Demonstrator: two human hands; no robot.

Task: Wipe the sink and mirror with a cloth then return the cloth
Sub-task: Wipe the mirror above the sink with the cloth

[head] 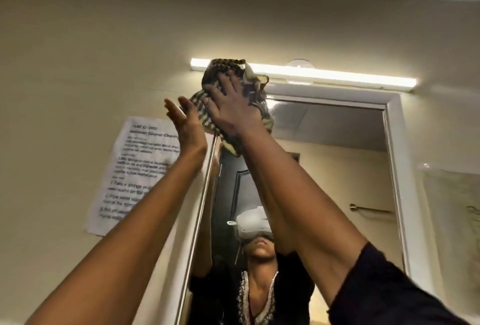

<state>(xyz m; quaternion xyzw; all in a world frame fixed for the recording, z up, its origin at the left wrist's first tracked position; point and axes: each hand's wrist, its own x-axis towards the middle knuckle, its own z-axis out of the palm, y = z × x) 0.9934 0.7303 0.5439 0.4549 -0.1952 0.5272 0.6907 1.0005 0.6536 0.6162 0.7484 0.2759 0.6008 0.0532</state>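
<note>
Centre frame, the right hand (231,109) presses a checked cloth (223,67) flat against the mirror's (337,143) top edge; the left hand (185,127) is raised open alongside.

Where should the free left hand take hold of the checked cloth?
Probably the bunched lower-left fold of the dark-and-cream checked cloth, coming in from the left. That part bulges clear of the right hand flattened over the middle, and the open left hand is already beside it.

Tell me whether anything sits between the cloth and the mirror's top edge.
Nothing visible does. The right hand presses the cloth flat at the top left corner of the mirror, overlapping its white frame and the light bar. The left hand is open beside it, at the mirror's left edge.
</note>
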